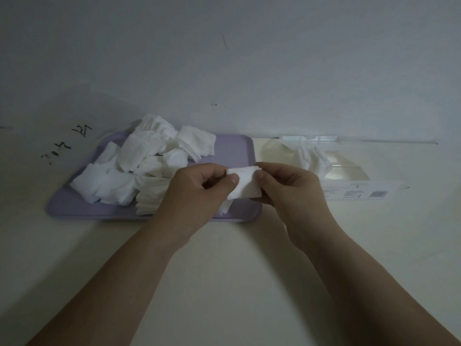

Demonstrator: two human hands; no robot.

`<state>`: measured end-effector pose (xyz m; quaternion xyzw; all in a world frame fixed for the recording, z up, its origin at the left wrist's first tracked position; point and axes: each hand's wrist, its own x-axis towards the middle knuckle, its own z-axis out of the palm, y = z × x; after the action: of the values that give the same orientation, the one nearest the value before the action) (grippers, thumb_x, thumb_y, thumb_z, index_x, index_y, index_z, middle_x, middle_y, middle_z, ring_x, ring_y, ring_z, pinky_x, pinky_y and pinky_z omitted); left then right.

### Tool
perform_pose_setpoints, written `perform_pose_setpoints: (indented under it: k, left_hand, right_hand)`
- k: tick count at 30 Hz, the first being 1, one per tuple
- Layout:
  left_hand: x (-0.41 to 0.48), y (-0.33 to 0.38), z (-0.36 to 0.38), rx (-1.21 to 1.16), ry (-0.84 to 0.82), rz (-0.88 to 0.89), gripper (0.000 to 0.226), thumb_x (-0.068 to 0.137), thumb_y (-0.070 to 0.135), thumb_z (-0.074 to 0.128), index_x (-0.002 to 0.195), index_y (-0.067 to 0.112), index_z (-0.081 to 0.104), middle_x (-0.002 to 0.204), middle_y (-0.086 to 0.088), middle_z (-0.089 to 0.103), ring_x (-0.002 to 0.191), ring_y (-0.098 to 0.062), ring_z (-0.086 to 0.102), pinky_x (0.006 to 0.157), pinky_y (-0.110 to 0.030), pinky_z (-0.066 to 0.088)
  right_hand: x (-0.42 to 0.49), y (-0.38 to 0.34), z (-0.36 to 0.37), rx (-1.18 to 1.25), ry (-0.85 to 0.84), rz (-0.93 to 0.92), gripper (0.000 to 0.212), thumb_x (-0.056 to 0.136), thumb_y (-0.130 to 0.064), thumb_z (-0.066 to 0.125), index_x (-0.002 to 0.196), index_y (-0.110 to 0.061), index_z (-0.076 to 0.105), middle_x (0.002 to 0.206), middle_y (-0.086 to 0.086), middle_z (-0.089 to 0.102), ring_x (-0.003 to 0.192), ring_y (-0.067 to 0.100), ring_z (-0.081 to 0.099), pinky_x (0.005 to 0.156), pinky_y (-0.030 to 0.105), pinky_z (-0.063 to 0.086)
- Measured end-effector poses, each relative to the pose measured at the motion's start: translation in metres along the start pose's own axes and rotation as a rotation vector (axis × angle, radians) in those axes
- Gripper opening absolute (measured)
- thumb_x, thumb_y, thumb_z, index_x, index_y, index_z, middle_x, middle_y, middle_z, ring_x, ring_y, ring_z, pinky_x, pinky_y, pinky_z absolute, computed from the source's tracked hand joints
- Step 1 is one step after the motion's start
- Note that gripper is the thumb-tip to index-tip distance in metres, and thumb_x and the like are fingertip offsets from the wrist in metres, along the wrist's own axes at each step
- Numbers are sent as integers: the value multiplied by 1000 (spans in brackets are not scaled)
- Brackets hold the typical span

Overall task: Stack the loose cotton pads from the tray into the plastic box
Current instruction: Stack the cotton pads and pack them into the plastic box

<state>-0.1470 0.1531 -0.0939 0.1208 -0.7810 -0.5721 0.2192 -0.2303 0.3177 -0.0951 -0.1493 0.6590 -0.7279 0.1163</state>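
Note:
A lilac tray (235,148) lies on the table left of centre, heaped with several loose white cotton pads (139,158). To its right stands a clear plastic box (354,171) with a few pads (314,158) upright inside. Above the tray's right front corner, my left hand (197,193) and my right hand (291,193) pinch a small white stack of cotton pads (245,182) between thumbs and fingers, one hand at each end. The stack hangs clear of the tray and the box.
A cream table (224,258) runs to a pale wall (249,71) just behind the tray and box. Dark scribbles (67,143) mark the surface left of the tray. The box's open lid (309,139) leans at the wall.

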Motion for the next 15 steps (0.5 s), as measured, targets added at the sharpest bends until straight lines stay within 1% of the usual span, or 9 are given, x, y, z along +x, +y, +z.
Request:
perform_pose_setpoints:
  k: [2, 3, 6, 8, 9, 11, 12, 13, 15]
  left_hand:
    - [0, 0, 1, 52, -14, 18, 23, 99, 24, 68, 78, 27, 75, 66, 13, 62, 62, -1, 53, 62, -16, 42]
    - [0, 0, 1, 78, -30, 31, 25, 101, 25, 65, 78, 27, 73, 66, 8, 62, 63, -3, 53, 63, -20, 42]
    - [1, 2, -3, 127, -79, 77, 22, 104, 27, 61, 87, 26, 74, 76, -7, 67, 67, -13, 57, 66, -33, 46]
    - [3, 3, -7, 145, -71, 83, 18, 104, 26, 60, 95, 25, 76, 83, -6, 72, 75, -24, 65, 70, -39, 52]
    - [4, 3, -10, 151, -60, 71, 16, 103, 24, 61, 100, 25, 77, 85, -2, 74, 80, -22, 69, 72, -38, 54]
    - [6, -1, -18, 247, -24, 42, 15, 101, 20, 63, 108, 24, 76, 87, 6, 75, 77, -8, 70, 70, -28, 55]
    - [7, -5, -23, 379, -9, 43, 13, 99, 23, 66, 107, 22, 76, 84, 8, 74, 74, -5, 68, 70, -26, 55]
    - [8, -8, -26, 526, -13, 46, 11, 96, 30, 69, 98, 21, 75, 77, 7, 72, 69, -5, 66, 69, -29, 55]
    - [6, -11, -28, 702, -41, 27, 24, 88, 44, 77, 80, 21, 71, 67, 6, 65, 63, -7, 61, 65, -30, 51]
  right_hand:
    - [0, 1, 2, -51, 12, -26, 22, 99, -8, 67, 119, -10, 77, 104, 3, 81, 96, 23, 78, 84, 42, 65]
    - [0, 2, 4, -72, 17, -44, 24, 100, -8, 67, 122, -10, 76, 105, 2, 81, 95, 21, 78, 81, 39, 65]
    - [0, 0, 4, -7, -19, -24, 34, 95, -7, 73, 129, -10, 70, 98, -3, 79, 91, 17, 77, 74, 34, 64]
    - [0, -1, 3, 99, -76, 35, 36, 91, -5, 77, 126, -9, 70, 89, -1, 76, 86, 18, 74, 73, 34, 62]
    - [1, -2, 3, 106, -97, 46, 31, 90, -4, 77, 120, -8, 72, 90, 4, 77, 85, 20, 73, 72, 34, 61]
    - [2, -1, 1, 58, -74, 24, 14, 93, -4, 74, 106, -7, 77, 89, 8, 78, 82, 20, 72, 68, 32, 60]
    - [2, 0, 0, 30, -39, 7, 9, 95, -5, 72, 100, -9, 77, 86, 7, 78, 80, 19, 71, 67, 33, 60]
    - [3, 1, -2, 3, -1, -8, 8, 96, -6, 71, 97, -10, 77, 85, 7, 77, 79, 18, 71, 67, 35, 62]
    - [4, 2, -5, -32, 54, -17, 7, 97, -9, 70, 97, -11, 76, 87, 8, 77, 79, 20, 72, 67, 37, 63]
